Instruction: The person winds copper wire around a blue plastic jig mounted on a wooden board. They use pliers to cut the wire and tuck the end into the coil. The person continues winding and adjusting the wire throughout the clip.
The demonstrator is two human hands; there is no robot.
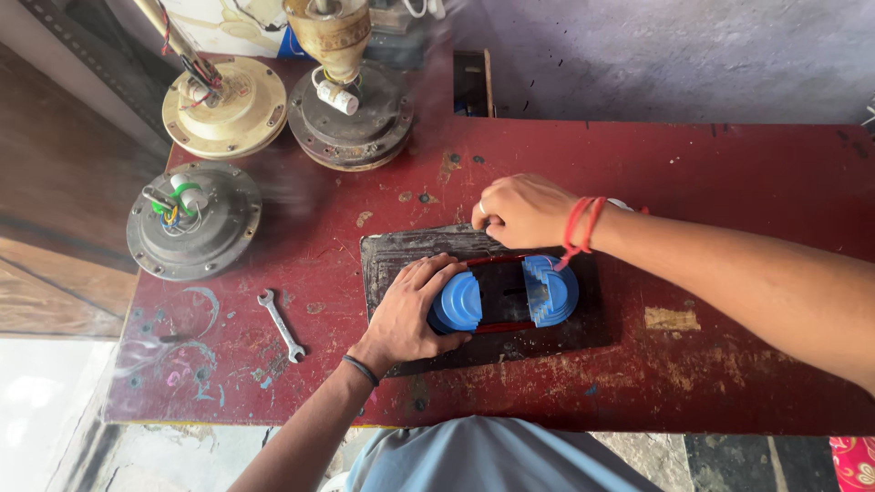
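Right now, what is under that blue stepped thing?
The blue stepped former sits on a dark worn board on the red table. The left hand covers part of its left half.
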